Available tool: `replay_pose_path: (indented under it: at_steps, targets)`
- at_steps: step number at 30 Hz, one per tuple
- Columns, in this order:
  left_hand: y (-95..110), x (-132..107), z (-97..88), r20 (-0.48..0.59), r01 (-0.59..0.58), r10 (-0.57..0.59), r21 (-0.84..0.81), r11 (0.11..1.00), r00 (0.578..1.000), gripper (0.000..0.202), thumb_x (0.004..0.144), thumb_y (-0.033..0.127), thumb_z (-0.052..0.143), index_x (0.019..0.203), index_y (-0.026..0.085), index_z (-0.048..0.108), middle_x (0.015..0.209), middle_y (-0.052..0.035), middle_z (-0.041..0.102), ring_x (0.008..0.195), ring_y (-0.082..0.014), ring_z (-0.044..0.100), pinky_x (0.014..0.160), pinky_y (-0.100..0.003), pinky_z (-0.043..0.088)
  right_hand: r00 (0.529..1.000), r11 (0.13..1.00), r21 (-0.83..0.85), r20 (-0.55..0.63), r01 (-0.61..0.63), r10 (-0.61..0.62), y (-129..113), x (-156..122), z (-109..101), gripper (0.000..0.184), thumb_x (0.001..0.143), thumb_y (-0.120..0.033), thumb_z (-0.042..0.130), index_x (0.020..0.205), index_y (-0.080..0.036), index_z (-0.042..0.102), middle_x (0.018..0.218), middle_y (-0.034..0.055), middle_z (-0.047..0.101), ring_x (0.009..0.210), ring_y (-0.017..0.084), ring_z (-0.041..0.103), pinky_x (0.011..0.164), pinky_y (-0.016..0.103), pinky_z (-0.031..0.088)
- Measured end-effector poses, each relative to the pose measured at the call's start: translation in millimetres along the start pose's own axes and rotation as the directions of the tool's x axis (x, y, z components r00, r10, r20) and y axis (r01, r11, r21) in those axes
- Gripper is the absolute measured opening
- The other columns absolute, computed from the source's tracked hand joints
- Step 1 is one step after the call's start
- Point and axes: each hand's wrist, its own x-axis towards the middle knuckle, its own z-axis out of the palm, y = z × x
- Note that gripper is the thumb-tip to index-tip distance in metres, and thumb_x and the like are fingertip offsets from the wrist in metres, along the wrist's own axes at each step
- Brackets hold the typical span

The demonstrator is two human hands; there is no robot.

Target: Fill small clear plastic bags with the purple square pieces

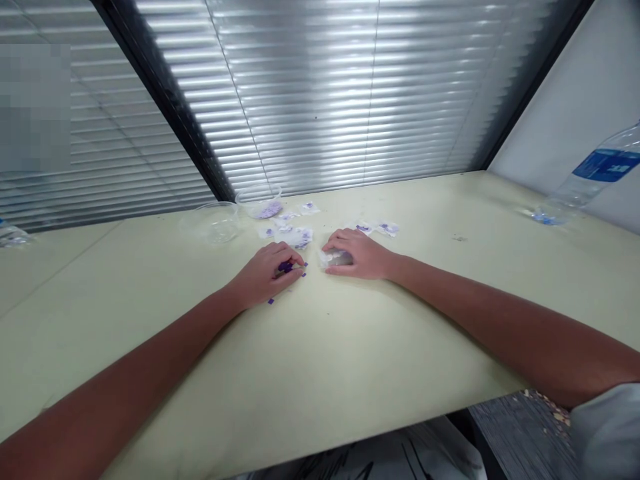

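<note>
My left hand rests on the pale table with its fingers curled over a few small purple pieces; more purple bits lie loose beside it. My right hand is closed on a small clear plastic bag lying on the table. Just beyond both hands lie several small clear bags with purple contents. Behind them stand an empty clear cup and a clear cup holding pale purple pieces.
A water bottle with a blue label lies at the far right near the wall. Closed window blinds run behind the table. Another clear object sits at the far left edge.
</note>
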Motion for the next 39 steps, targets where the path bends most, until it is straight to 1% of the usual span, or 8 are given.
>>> replay_pose_path:
  at_steps: [5, 8, 13, 18, 27, 39]
  targets:
    - [-0.5, 0.3, 0.3, 0.010, 0.014, -0.014, -0.007, 1.000, 1.000, 0.026, 0.105, 0.046, 0.057, 0.108, 0.025, 0.072, 0.106, -0.0068, 0.072, 0.102, -0.0256, 0.065, 0.096, -0.041, 0.050, 1.000, 1.000, -0.001, 0.001, 0.007, -0.007, 0.9, -0.2, -0.2, 0.044, 0.097, -0.058, 0.073, 0.127, -0.025, 0.070, 0.128, 0.0111, 0.070, 0.120, 0.032, 0.064, 0.110, 0.050, 0.042]
    - [0.0, 0.3, -0.1, 0.006, 0.008, -0.007, -0.013, 1.000, 1.000, 0.024, 0.105, 0.045, 0.058, 0.108, 0.025, 0.072, 0.106, -0.0064, 0.073, 0.102, -0.0252, 0.065, 0.097, -0.041, 0.049, 1.000, 1.000, -0.004, -0.001, 0.012, -0.012, 1.2, -0.3, -0.3, 0.043, 0.098, -0.058, 0.073, 0.126, -0.025, 0.070, 0.127, 0.0111, 0.070, 0.119, 0.031, 0.064, 0.109, 0.049, 0.042]
    - [0.3, 1.2, 0.3, 0.000, -0.003, 0.003, -0.010, 1.000, 1.000, 0.023, 0.105, 0.044, 0.060, 0.107, 0.025, 0.072, 0.104, -0.0062, 0.072, 0.101, -0.0252, 0.065, 0.094, -0.040, 0.049, 1.000, 1.000, -0.009, 0.007, 0.006, -0.006, -0.3, -0.1, -1.9, 0.044, 0.098, -0.058, 0.072, 0.126, -0.023, 0.071, 0.127, 0.0113, 0.070, 0.118, 0.031, 0.064, 0.108, 0.048, 0.042]
    - [-0.6, 1.2, 1.0, 0.002, -0.003, 0.003, -0.002, 1.000, 1.000, 0.023, 0.105, 0.043, 0.059, 0.109, 0.024, 0.072, 0.105, -0.0059, 0.071, 0.100, -0.0243, 0.064, 0.096, -0.039, 0.048, 1.000, 1.000, -0.008, 0.008, 0.001, -0.001, -0.3, 0.2, -2.1, 0.043, 0.098, -0.057, 0.072, 0.126, -0.025, 0.071, 0.127, 0.0110, 0.070, 0.119, 0.032, 0.064, 0.109, 0.049, 0.042]
    - [1.2, 1.4, 0.5, 0.007, 0.013, -0.013, 0.003, 1.000, 1.000, 0.025, 0.104, 0.045, 0.059, 0.108, 0.025, 0.073, 0.105, -0.0067, 0.071, 0.102, -0.0253, 0.064, 0.097, -0.041, 0.049, 1.000, 1.000, -0.012, 0.015, -0.009, 0.009, -1.7, -0.2, -3.7, 0.043, 0.098, -0.058, 0.072, 0.126, -0.025, 0.071, 0.128, 0.0114, 0.070, 0.120, 0.032, 0.064, 0.109, 0.049, 0.041]
    - [0.2, 2.2, 2.9, -0.010, 0.006, -0.006, -0.001, 1.000, 1.000, 0.024, 0.103, 0.044, 0.060, 0.107, 0.025, 0.074, 0.103, -0.0059, 0.071, 0.098, -0.0248, 0.064, 0.094, -0.040, 0.049, 1.000, 1.000, -0.018, 0.018, -0.004, 0.004, -0.2, -1.3, -4.0, 0.043, 0.098, -0.057, 0.071, 0.125, -0.024, 0.070, 0.128, 0.0111, 0.070, 0.120, 0.032, 0.064, 0.110, 0.049, 0.041]
